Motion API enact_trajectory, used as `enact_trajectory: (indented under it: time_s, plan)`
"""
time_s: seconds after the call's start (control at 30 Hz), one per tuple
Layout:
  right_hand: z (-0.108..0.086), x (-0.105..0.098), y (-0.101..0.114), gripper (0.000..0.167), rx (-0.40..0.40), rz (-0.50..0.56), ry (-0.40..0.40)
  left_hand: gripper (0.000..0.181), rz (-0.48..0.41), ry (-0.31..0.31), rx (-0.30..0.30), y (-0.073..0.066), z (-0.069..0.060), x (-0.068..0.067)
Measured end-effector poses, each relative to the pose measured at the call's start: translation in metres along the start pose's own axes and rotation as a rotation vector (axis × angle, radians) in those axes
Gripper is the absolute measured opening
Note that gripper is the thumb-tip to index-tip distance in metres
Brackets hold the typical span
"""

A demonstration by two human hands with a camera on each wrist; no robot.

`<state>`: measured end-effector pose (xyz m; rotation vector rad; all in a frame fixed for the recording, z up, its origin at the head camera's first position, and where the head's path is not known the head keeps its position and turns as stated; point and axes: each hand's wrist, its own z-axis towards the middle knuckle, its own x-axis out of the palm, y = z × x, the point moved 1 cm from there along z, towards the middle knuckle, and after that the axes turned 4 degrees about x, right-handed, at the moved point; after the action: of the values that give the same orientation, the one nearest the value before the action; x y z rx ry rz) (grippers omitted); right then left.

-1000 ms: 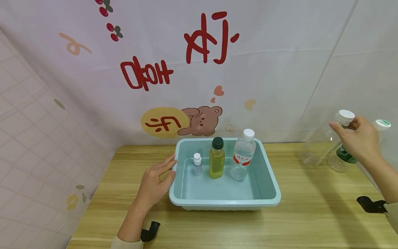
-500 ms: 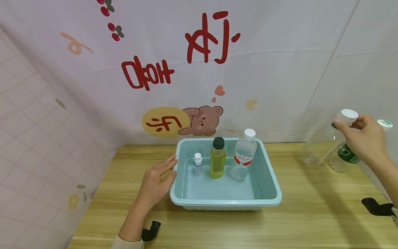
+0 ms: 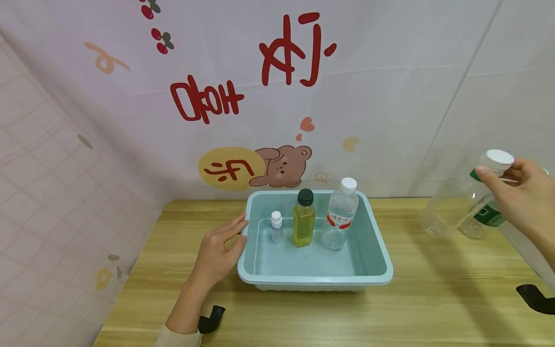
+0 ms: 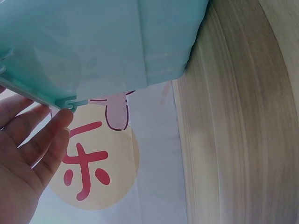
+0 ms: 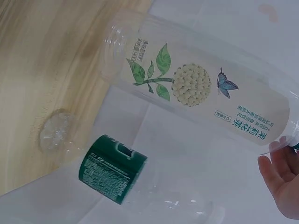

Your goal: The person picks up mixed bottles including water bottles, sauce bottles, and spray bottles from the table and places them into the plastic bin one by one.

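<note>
My right hand (image 3: 526, 200) grips the neck of a large clear plastic bottle (image 5: 191, 84), just under its white cap (image 3: 499, 158). The bottle leans, its cap end to the right; a flower and a butterfly decorate its label in the right wrist view. Behind it stands another clear bottle with a green label (image 3: 490, 215), partly hidden by my hand. My left hand (image 3: 218, 253) touches the left rim of a light blue plastic basin (image 3: 316, 280), fingers extended. Inside the basin are a small white-capped bottle (image 3: 276, 226), a yellow-green bottle (image 3: 303, 224) and a clear water bottle (image 3: 340, 219).
The basin rests on a wood-grain table (image 3: 416, 308). A white cloth backdrop (image 3: 390, 120) with red characters and a cartoon bear hangs along the table's back edge. A pale grid-patterned cloth (image 3: 56, 193) borders the left side.
My right hand has moved to the right with the large bottle's neck, so the bottle leans further over. The left hand and the basin stay in place.
</note>
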<state>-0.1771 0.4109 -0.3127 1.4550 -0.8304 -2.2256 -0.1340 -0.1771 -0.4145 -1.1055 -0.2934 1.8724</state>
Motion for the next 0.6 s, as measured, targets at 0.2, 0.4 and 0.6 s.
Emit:
enact_trajectory:
  time_s: [0.2,0.4,0.6]
  plan:
    - [-0.01,-0.005,0.011,0.025,-0.05,0.111,-0.037,0.039,0.003,0.004,-0.005,0.0,0.001,0.0]
    - [-0.019,-0.008,0.028,0.039,-0.137,0.256,-0.112,0.038,0.003,0.007,-0.003,-0.001,0.001,-0.001]
    - [-0.026,-0.01,0.045,0.039,-0.206,0.322,-0.182,0.038,0.0,0.003,0.009,0.0,0.001,-0.001]
